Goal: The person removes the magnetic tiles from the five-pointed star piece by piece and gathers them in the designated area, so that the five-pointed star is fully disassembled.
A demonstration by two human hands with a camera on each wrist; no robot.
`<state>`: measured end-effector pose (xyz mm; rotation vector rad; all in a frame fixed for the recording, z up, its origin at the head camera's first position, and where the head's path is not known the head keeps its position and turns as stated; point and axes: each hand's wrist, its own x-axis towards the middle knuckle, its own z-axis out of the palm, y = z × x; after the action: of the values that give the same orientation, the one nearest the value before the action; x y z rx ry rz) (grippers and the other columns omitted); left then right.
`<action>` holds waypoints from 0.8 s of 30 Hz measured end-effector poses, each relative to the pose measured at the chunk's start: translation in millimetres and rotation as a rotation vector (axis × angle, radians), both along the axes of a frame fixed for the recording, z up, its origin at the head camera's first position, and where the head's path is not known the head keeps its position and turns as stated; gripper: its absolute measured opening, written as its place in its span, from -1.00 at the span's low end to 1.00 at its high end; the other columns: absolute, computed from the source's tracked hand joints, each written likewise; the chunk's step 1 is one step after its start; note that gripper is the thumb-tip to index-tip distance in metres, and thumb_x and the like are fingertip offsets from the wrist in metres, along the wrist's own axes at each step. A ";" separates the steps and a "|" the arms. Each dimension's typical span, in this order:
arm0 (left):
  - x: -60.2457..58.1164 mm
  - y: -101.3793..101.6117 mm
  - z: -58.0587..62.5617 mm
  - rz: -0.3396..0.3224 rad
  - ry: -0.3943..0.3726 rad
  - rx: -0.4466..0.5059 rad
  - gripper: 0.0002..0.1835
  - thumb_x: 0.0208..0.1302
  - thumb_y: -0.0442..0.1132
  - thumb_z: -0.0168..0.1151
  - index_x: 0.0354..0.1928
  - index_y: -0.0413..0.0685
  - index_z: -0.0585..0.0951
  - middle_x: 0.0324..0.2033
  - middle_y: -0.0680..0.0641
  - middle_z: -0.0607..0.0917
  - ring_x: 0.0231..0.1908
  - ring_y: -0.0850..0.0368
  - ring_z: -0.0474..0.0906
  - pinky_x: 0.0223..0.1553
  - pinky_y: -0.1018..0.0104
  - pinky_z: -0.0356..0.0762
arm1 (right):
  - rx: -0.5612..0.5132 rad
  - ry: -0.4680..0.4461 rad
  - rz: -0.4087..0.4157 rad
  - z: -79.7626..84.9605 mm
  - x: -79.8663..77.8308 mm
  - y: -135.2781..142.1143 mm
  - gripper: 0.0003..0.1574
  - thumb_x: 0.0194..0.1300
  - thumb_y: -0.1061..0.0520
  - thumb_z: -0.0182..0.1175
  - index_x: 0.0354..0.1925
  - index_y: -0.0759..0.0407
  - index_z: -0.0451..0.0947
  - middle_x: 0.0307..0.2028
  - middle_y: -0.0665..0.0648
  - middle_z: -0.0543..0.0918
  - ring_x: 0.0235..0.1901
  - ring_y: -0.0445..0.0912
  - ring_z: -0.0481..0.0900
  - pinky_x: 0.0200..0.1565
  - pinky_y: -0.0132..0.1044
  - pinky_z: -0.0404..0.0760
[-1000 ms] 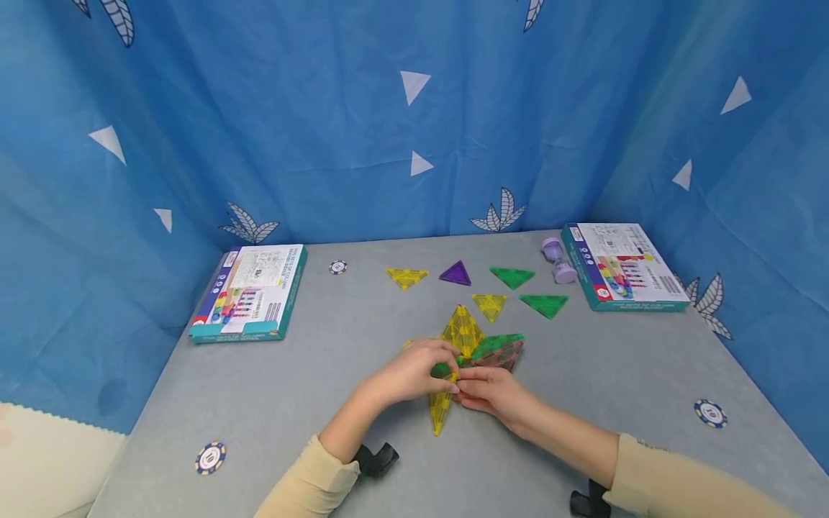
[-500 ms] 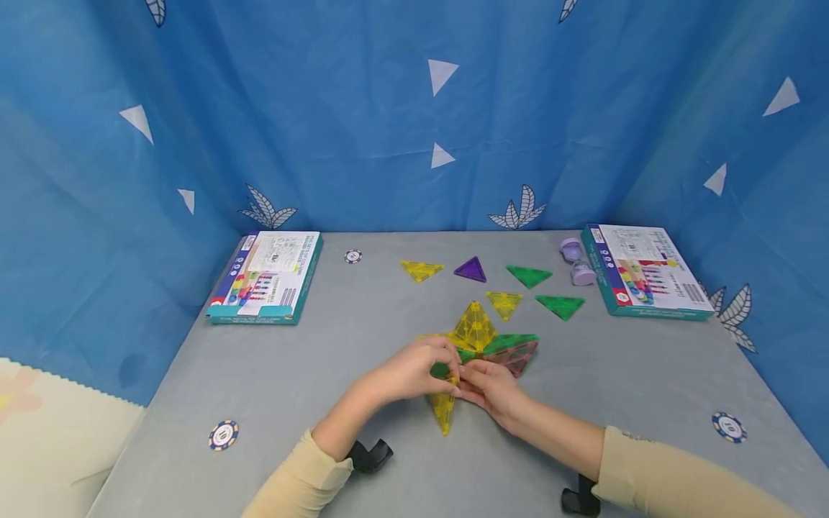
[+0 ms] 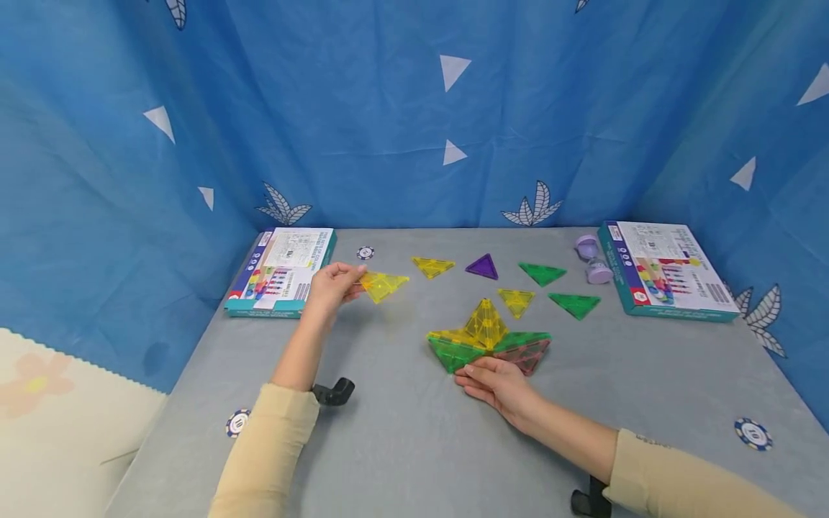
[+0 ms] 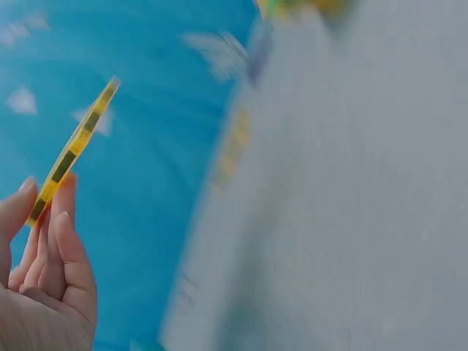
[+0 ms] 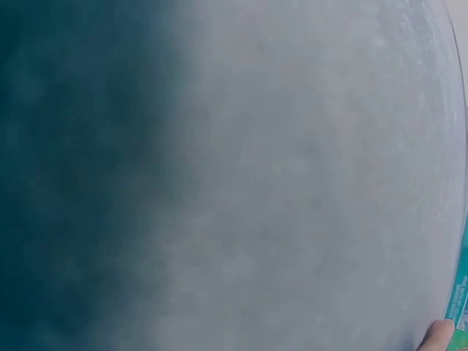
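Observation:
A yellow triangular magnetic tile (image 3: 385, 285) is pinched by its corner in my left hand (image 3: 332, 289), held up over the left part of the table. In the left wrist view the same tile shows edge-on between thumb and fingers. My right hand (image 3: 495, 385) holds the near side of a magnetic-tile build, thumb and fingertips at its lower edge. This build has an upright yellow peak (image 3: 486, 325), a green tile (image 3: 455, 352) on its left and a pinkish-red tile (image 3: 526, 354) on its right. The right wrist view catches only a fingertip (image 5: 439, 333).
Behind the build lie loose triangular tiles: yellow (image 3: 432, 267), purple (image 3: 483, 267) and green (image 3: 542, 273). A lilac hourglass (image 3: 593, 260) lies against the right box (image 3: 670, 270). Another box (image 3: 281, 270) is at the back left. Poker chips (image 3: 753, 434) lie around the table.
My left hand has left the build and moved up and left, carrying the yellow tile that pointed toward me at the front. My right hand has stayed at the build. The head view has shifted slightly.

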<state>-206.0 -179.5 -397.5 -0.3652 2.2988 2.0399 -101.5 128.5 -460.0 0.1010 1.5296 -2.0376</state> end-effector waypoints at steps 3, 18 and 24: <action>-32.2 -9.6 -18.8 0.081 -0.102 0.050 -0.66 0.13 -0.01 0.33 -0.21 -0.10 0.54 -0.38 -0.03 0.69 -0.44 0.24 0.65 -0.25 0.35 0.60 | 0.011 -0.019 -0.007 -2.2 2.7 2.8 -0.65 0.35 0.23 0.07 -0.01 0.48 0.35 -0.10 0.23 0.61 -0.07 -0.05 0.61 -0.04 -0.28 0.55; -65.8 -24.0 -53.1 0.078 -0.156 -0.131 -0.61 0.27 -0.16 0.20 0.04 -0.25 0.46 -0.10 -0.15 0.57 -0.32 0.22 0.61 -0.22 0.41 0.58 | 0.009 -0.013 -0.015 -5.2 8.1 6.7 -0.62 0.35 0.24 0.06 0.03 0.50 0.33 -0.07 0.24 0.59 -0.04 -0.04 0.59 -0.02 -0.27 0.53; -62.6 -34.5 -46.2 0.009 -0.139 -0.413 -0.61 0.27 -0.15 0.20 0.04 -0.25 0.49 -0.15 -0.17 0.58 -0.29 0.15 0.58 -0.26 0.38 0.56 | 0.004 0.004 0.000 -3.5 3.3 2.5 -0.64 0.34 0.24 0.08 0.01 0.48 0.35 -0.07 0.25 0.59 -0.04 -0.04 0.59 -0.02 -0.27 0.54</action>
<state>-268.6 -213.9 -443.7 -0.5152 2.6171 1.4741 -98.1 131.0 -463.5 0.0985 1.5364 -2.0355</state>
